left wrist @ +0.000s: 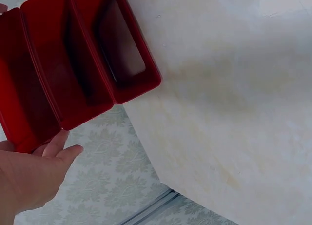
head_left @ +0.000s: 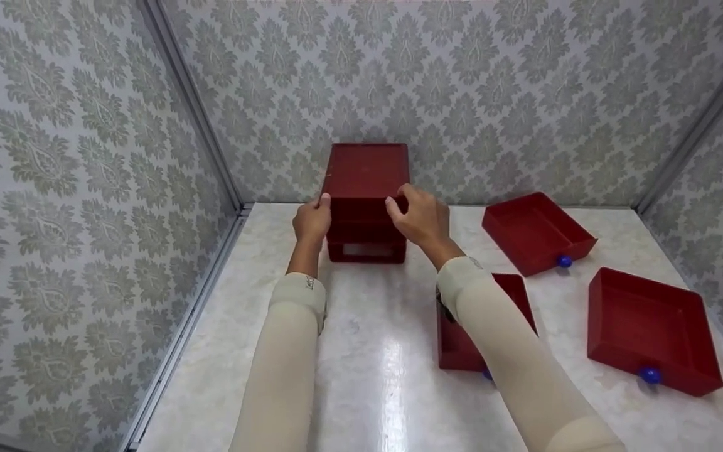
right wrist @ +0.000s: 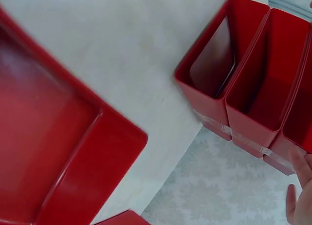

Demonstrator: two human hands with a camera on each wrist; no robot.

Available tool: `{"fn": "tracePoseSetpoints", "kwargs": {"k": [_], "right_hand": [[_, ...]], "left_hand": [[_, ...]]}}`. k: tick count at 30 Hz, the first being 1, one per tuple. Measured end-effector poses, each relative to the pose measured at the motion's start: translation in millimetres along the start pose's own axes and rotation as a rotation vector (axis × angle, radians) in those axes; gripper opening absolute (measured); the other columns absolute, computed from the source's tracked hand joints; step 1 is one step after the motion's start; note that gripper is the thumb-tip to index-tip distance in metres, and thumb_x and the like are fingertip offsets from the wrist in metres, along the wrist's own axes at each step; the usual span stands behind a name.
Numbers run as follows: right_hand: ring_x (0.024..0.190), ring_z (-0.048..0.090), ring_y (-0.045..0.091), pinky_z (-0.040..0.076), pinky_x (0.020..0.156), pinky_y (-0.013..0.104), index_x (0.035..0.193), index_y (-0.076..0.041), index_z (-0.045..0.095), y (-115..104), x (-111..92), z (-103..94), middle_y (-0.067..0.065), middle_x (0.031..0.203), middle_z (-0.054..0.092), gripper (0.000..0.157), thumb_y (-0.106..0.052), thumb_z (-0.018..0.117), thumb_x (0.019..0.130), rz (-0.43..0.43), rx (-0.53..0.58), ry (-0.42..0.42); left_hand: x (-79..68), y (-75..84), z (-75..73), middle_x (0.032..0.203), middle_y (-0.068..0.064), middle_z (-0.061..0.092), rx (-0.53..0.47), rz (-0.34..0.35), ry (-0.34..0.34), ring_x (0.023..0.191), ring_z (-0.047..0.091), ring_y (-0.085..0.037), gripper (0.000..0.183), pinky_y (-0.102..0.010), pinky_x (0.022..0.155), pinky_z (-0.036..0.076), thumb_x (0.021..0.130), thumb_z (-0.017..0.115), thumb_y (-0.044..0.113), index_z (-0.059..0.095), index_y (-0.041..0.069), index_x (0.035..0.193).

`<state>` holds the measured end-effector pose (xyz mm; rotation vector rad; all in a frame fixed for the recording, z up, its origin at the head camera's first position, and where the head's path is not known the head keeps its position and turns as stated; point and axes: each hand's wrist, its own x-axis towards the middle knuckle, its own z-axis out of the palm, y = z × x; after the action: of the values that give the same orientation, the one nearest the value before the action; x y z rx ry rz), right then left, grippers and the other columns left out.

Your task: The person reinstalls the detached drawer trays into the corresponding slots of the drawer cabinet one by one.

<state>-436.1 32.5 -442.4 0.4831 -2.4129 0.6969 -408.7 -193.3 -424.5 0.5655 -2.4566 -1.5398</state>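
A red drawer cabinet (head_left: 366, 171) stands by the back wall. Its three stacked compartments (left wrist: 68, 54) show in the left wrist view with their fronts open. My left hand (head_left: 312, 220) touches the upper left side of the cabinet, its fingertips at the wall of the top compartment. On the other side, my right hand (head_left: 422, 216) rests its fingers at the upper right front corner, the thumb apart from them. In the right wrist view clear tape (right wrist: 226, 129) runs along the cabinet's side.
Three red drawers with blue knobs lie on the pale table (head_left: 361, 326). One drawer (head_left: 462, 345) is partly hidden under my right forearm, another (head_left: 534, 229) sits at the back right, and a third (head_left: 650, 320) lies farther right. Patterned walls (head_left: 374, 75) enclose the table.
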Motion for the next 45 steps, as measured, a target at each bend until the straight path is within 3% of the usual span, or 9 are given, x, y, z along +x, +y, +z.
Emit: {"fn": "tracePoseSetpoints", "kwargs": {"k": [4,8,17,27,34,37,40,42,45], "right_hand": [[0.049,0.05,0.022,0.043,0.051,0.041,0.091,-0.015,0.068,15.3,-3.6,-1.7,0.006,0.064,0.064,0.03,-0.042,0.058,0.099,-0.067,-0.05,0.132],[0.045,0.042,0.021,0.036,0.047,0.039,0.086,-0.014,0.068,29.8,-5.8,-4.8,0.006,0.059,0.061,0.024,-0.035,0.063,0.096,-0.063,-0.065,0.229],[0.05,0.054,0.026,0.043,0.052,0.045,0.088,-0.013,0.073,46.4,-7.1,-6.8,0.009,0.066,0.068,0.02,-0.031,0.067,0.094,-0.028,-0.108,0.323],[0.067,0.067,0.029,0.048,0.074,0.052,0.093,-0.014,0.072,62.1,-12.9,-13.6,0.008,0.077,0.073,0.028,-0.038,0.058,0.099,0.083,-0.133,0.319],[0.072,0.068,0.028,0.046,0.077,0.053,0.101,-0.015,0.072,63.6,-14.2,-18.0,0.008,0.084,0.073,0.033,-0.044,0.056,0.099,0.053,-0.142,0.248],[0.07,0.065,0.03,0.046,0.078,0.054,0.115,-0.016,0.071,62.9,-15.3,-26.0,0.01,0.09,0.074,0.043,-0.051,0.051,0.1,0.008,-0.197,0.188],[0.064,0.06,0.033,0.047,0.075,0.054,0.125,-0.012,0.067,61.3,-16.2,-39.6,0.013,0.091,0.074,0.051,-0.053,0.049,0.1,-0.103,-0.266,0.177],[0.056,0.055,0.032,0.045,0.07,0.052,0.12,-0.008,0.066,58.3,-19.8,-50.0,0.014,0.084,0.072,0.05,-0.051,0.05,0.099,-0.23,-0.299,0.19],[0.053,0.054,0.03,0.042,0.062,0.05,0.098,-0.006,0.064,49.3,-34.8,-63.4,0.012,0.072,0.064,0.048,-0.053,0.051,0.098,-0.454,-0.342,0.154]], "left_hand": [[-5.8,2.9,6.4,0.15,-0.009,0.057,0.005,0.014,-0.024,0.144,0.047,-0.032,0.051,-0.046,0.118,0.038,0.106,0.045,0.049,0.061,0.018,0.144],[-12.8,8.3,14.3,0.15,-0.008,0.057,-0.031,0.023,-0.066,0.144,0.046,-0.03,0.051,-0.046,0.117,0.039,0.104,0.05,0.05,0.063,0.019,0.142],[-18.3,14.0,24.5,0.152,-0.006,0.055,-0.059,-0.001,-0.135,0.144,0.046,-0.028,0.054,-0.044,0.117,0.04,0.101,0.053,0.053,0.062,0.019,0.142],[-23.3,21.5,43.0,0.15,-0.005,0.058,-0.083,0.004,-0.152,0.143,0.047,-0.028,0.051,-0.044,0.117,0.04,0.098,0.059,0.053,0.065,0.022,0.138],[-22.0,25.0,46.2,0.147,-0.007,0.06,-0.088,-0.043,-0.109,0.141,0.05,-0.029,0.053,-0.045,0.115,0.042,0.097,0.06,0.051,0.068,0.017,0.136],[-22.2,25.5,46.9,0.145,-0.009,0.061,-0.074,-0.047,-0.095,0.139,0.05,-0.03,0.055,-0.045,0.113,0.044,0.097,0.06,0.052,0.069,0.012,0.134],[-22.9,26.3,48.1,0.144,-0.011,0.062,-0.066,-0.039,-0.083,0.138,0.051,-0.032,0.056,-0.046,0.111,0.045,0.096,0.061,0.052,0.07,0.009,0.132],[-23.1,26.7,48.7,0.144,-0.011,0.062,-0.065,-0.04,-0.077,0.138,0.051,-0.032,0.056,-0.046,0.111,0.045,0.096,0.061,0.052,0.069,0.009,0.132],[-23.1,25.8,49.5,0.143,-0.01,0.063,-0.061,-0.04,-0.065,0.137,0.052,-0.032,0.055,-0.046,0.111,0.045,0.096,0.061,0.051,0.071,0.01,0.131]]}}
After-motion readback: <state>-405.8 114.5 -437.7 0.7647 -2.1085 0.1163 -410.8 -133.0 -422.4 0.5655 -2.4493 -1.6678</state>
